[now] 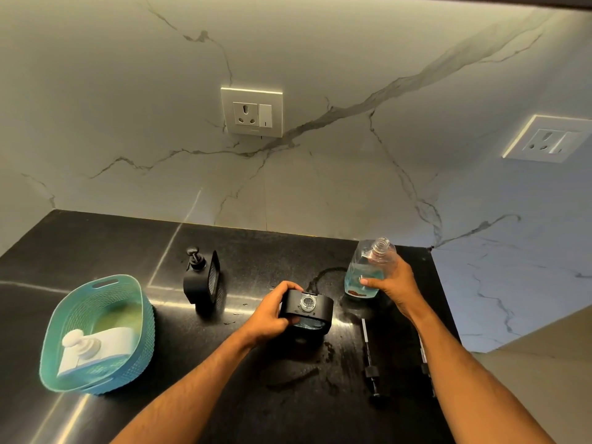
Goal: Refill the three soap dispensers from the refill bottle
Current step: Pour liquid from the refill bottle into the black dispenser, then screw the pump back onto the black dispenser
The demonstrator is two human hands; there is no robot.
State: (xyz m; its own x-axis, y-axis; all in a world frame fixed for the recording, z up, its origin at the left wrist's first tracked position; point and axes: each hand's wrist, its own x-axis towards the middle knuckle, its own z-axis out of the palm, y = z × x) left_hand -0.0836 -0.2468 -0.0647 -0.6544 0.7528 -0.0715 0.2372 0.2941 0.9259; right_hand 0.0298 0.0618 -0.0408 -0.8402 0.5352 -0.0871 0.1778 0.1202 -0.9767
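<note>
My left hand [272, 307] grips the open dispenser [306, 310]; right of it, my right hand [389, 283] wraps the uncapped refill bottle [368, 270]. That neck is narrow, so a fast tip could slop soap over it

The right forearm [474, 373] covers most of a second pump tube [424, 357] lying right of the open black dispenser [306, 310]. The left hand [272, 310] hides that dispenser's left side. Left of it, the basket [64, 363] wall conceals the white dispenser's [96, 347] lower end. The right socket [549, 139] is cut by the frame edge.
</note>
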